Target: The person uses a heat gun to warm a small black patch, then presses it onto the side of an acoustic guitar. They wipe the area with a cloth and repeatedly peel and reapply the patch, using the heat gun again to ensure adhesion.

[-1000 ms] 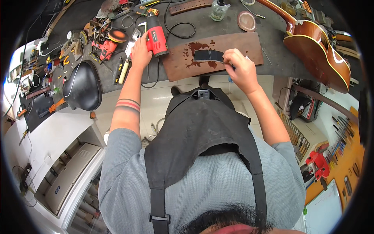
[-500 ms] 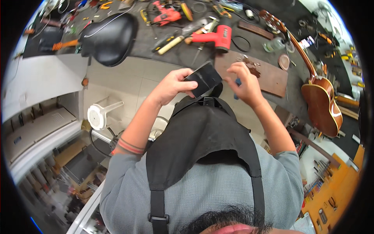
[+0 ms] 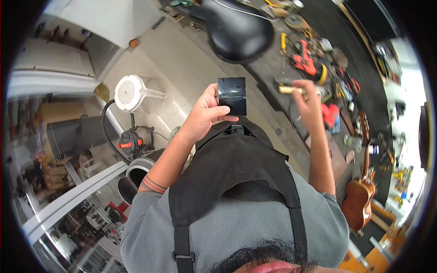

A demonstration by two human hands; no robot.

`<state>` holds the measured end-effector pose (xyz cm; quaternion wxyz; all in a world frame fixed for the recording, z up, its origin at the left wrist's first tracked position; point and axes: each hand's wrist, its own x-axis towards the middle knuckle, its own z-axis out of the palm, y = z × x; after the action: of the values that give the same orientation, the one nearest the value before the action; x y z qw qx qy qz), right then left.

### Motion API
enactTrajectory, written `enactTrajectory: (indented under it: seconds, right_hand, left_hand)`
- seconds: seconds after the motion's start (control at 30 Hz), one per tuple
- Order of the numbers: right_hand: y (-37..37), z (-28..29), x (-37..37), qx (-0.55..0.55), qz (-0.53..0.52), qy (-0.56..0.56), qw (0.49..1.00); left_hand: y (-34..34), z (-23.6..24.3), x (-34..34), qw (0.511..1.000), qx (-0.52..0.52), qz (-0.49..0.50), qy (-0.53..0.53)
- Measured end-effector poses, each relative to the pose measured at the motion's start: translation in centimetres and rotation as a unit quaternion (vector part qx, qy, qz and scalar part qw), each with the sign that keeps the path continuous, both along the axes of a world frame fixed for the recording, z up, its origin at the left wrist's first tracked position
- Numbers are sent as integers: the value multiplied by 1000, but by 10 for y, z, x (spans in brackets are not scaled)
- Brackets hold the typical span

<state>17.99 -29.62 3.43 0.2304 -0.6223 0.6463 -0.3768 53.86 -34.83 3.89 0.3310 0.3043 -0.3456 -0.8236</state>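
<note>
My left hand (image 3: 205, 111) holds a thin, glossy black rectangular plate (image 3: 232, 96) upright, thumb across its lower front and fingers behind. Light reflects off its face, and a faint line crosses it. My right hand (image 3: 310, 107) is raised over the bench edge, a little blurred, with its thumb and fingers apart and nothing visible between them. By its fingertips, a pale wooden handle (image 3: 287, 90) shows on the bench. A red heat gun (image 3: 329, 116) lies just beyond that hand, partly hidden by it.
The dark workbench (image 3: 268, 68) carries a glossy black rounded body (image 3: 241, 32), a red power drill (image 3: 304, 58) and scattered tools. An acoustic guitar (image 3: 358, 204) rests at the right. Left of me are a white stool (image 3: 129, 93) and an orange-and-black vacuum cleaner (image 3: 136, 142).
The view has swung left, so the bench now sits further right. My left hand has turned the black plate upright. My right hand has moved away from the plate.
</note>
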Motion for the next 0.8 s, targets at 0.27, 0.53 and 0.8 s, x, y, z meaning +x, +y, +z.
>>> enactTrajectory:
  seconds: [0.27,0.53,0.8]
  right_hand:
    - [-236,16,242,213,324,-273,880]
    - [-455,58,497,49,574,-139,806]
    - [-612,65,702,-61,650,-74,754]
  left_hand:
    - [-131,-2,147,967,-120,113,-195]
    - [-236,54,332,678,-346,405,-506]
    - [-373,41,507,598,-393,488,-499]
